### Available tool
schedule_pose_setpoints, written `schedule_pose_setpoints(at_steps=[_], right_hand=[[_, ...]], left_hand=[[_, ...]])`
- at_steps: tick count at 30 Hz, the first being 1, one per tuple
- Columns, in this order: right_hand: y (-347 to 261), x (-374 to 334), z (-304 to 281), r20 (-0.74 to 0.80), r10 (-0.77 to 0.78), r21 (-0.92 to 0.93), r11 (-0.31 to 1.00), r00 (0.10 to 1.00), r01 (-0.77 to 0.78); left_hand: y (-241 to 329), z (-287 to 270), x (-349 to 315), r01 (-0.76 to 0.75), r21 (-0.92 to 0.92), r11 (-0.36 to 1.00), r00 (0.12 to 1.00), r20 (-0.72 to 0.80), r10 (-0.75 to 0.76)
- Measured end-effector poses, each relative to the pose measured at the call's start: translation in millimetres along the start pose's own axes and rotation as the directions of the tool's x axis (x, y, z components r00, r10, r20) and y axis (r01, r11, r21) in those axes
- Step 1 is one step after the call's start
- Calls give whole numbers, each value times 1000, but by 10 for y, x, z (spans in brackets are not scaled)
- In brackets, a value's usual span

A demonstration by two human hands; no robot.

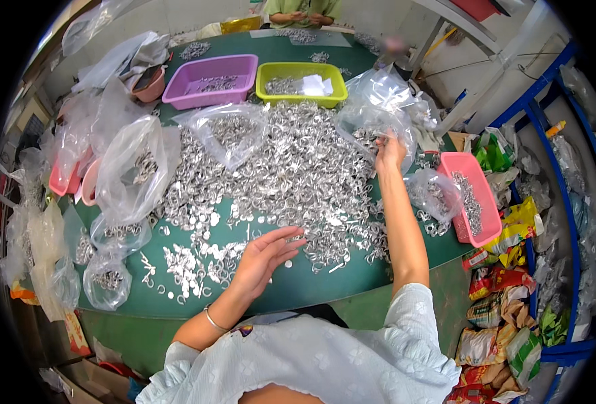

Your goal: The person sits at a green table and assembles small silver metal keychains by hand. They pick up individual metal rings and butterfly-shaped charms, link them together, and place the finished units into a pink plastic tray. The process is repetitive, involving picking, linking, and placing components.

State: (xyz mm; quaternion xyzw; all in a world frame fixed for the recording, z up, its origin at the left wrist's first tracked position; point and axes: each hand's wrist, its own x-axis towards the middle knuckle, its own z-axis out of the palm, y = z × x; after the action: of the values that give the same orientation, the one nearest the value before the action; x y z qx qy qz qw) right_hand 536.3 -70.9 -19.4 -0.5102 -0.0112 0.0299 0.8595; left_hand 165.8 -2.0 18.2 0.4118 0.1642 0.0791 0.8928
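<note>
A big heap of small silvery metal pieces [291, 168], many of them ring-shaped or curved, covers the middle of the green table. My left hand [263, 259] hovers over the heap's near edge, palm turned inward, fingers stretched and holding nothing. Stretched far forward, my right hand [390, 153] is at a clear plastic bag [379, 97] with metal pieces inside, on the heap's right side. Its fingers are curled together at the bag's opening; what they pinch is too small to make out. Smaller groups of flat discs and curved pieces [190, 266] lie at the near left.
Behind the heap stand a purple basin [210, 81] and a yellow-green basin [302, 84]. A pink basin [472, 198] of pieces sits at the right edge, clear bags [133, 172] crowd the left. Across the table another person [303, 12] works; a blue rack [537, 121] stands right.
</note>
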Motion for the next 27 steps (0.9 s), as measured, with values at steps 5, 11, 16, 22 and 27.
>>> schedule_pose_setpoints(at_steps=[5,11,16,22,27], right_hand=[[-19,372,10,79,-472,-755,547,878,361],[-215,512,-240,550,-317,-809,-432,773,398],[-392,438,-480,731,-218,-577,-704,647,414],[-606,-345,-576,765,200,-344,-677,612,651],[-924,-50,-507,642,271,-298,-773,717,560]], left_hand=[[187,205,635,-59,121,991,998,40,54],[10,651,2330,-387,900,198,825,242,511],[8,906,3211,-159,985,-66,788,167,593],[348,755,3655,-237,969,65,766,145,626],[744,1226,3717,-339,933,116,718,177,673]])
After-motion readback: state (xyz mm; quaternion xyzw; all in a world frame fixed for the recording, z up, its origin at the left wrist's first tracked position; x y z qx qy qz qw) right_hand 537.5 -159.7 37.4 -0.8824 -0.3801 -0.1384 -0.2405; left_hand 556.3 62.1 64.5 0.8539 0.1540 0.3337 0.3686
